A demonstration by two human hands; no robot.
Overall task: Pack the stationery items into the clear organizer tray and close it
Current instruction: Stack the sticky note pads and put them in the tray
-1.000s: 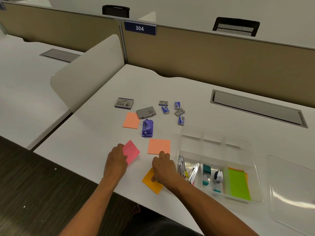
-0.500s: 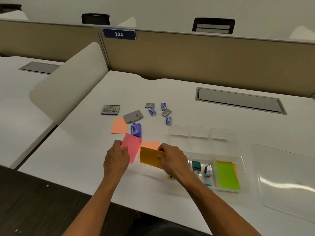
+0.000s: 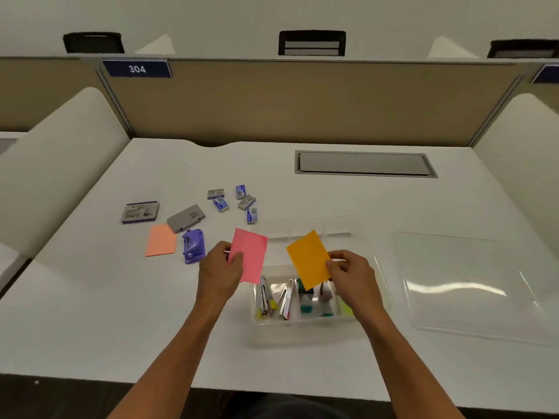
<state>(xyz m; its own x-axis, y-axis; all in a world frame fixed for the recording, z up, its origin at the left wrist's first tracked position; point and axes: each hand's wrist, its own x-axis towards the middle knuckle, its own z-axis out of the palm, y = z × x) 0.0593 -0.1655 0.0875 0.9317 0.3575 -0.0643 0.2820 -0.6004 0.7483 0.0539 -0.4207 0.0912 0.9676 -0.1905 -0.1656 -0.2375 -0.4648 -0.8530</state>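
My left hand [image 3: 220, 269] pinches a pink sticky-note pad [image 3: 249, 254], lifted off the desk just left of the clear organizer tray [image 3: 311, 234]. My right hand [image 3: 352, 275] pinches an orange-yellow pad [image 3: 307, 258] above the tray's front compartments. Inside the tray lie staplers [image 3: 286, 297], a teal item [image 3: 304, 294] and a green pad, partly hidden by my right hand. A peach pad [image 3: 161, 239], a purple hole punch [image 3: 193, 245], two flat grey boxes [image 3: 140, 211] [image 3: 186, 218] and several small staple boxes [image 3: 246, 202] lie on the desk.
The tray's clear lid [image 3: 472, 282] lies flat to the right of the tray. A grey cable hatch [image 3: 364, 163] is set in the desk behind. White curved dividers stand at both sides, a tan partition at the back. The desk's front edge runs near me.
Both hands lifted their pads off the desk and carried them rightward; the orange-yellow pad now hangs over the tray. The second peach pad near the tray is hidden from view. My head shifted.
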